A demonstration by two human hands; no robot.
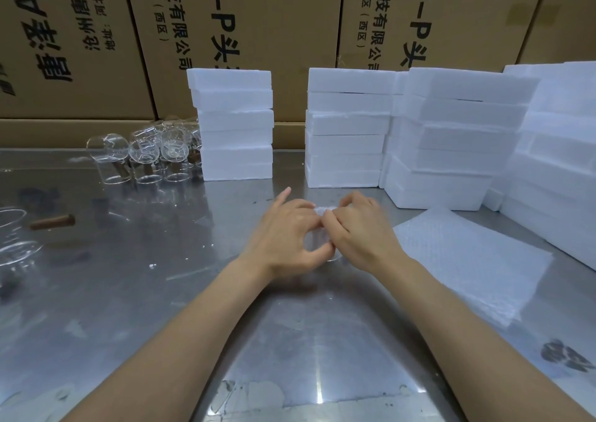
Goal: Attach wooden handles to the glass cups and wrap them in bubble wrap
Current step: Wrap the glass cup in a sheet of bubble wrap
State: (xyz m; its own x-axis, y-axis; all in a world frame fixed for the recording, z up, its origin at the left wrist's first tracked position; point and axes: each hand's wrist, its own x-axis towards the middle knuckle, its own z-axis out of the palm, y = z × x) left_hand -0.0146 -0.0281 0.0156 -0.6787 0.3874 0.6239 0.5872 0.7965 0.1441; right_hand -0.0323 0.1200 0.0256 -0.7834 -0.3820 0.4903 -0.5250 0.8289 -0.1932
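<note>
Both hands meet at the middle of the steel table over a glass cup (322, 244) partly covered in bubble wrap. My left hand (287, 231) curls round the cup's left side, index finger lifted. My right hand (358, 228) pinches the bubble wrap at the cup's top. Most of the cup is hidden by the fingers. A stack of bubble wrap sheets (467, 260) lies to the right. A loose wooden handle (53, 222) lies at the left. Several glass cups with handles (145, 160) stand at the back left.
White foam boxes stand in stacks behind the hands (235, 124), (348, 128) and along the right (458, 137). Cardboard cartons (258, 18) form the back wall. More glassware (16, 247) sits at the left edge. The metal table (161, 292) carries small debris.
</note>
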